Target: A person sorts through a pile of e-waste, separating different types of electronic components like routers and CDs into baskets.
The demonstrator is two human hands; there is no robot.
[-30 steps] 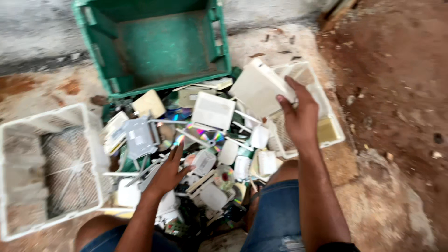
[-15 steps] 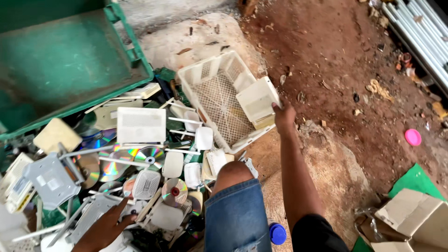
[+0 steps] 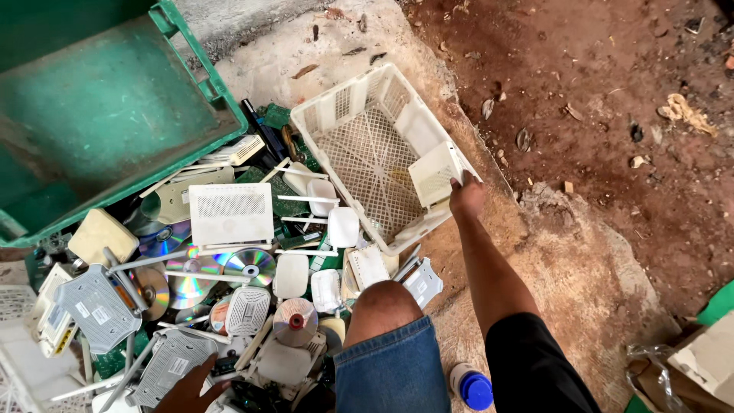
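Note:
My right hand (image 3: 466,195) reaches out to the near rim of a white plastic mesh basket (image 3: 359,99) and grips a flat white plastic device (image 3: 433,174) that sits inside the basket against its wall. My left hand (image 3: 191,388) is at the bottom edge, resting with fingers apart on a heap of discarded electronics, touching a grey router (image 3: 170,361). The heap holds a white vented router (image 3: 229,213), shiny discs (image 3: 248,265) and several small white adapters (image 3: 342,226). Part of my left hand is cut off by the frame.
A large green plastic crate (image 3: 115,115) lies at the upper left. My knee in denim shorts (image 3: 386,336) is at the bottom centre. A blue-capped bottle (image 3: 470,386) and a cardboard box (image 3: 707,356) sit at the lower right. Red dirt (image 3: 612,115) lies to the right.
My right hand carried the flat white device down into the white basket. The view swung right, so the green crate and the heap shifted left. My left hand stayed on the heap.

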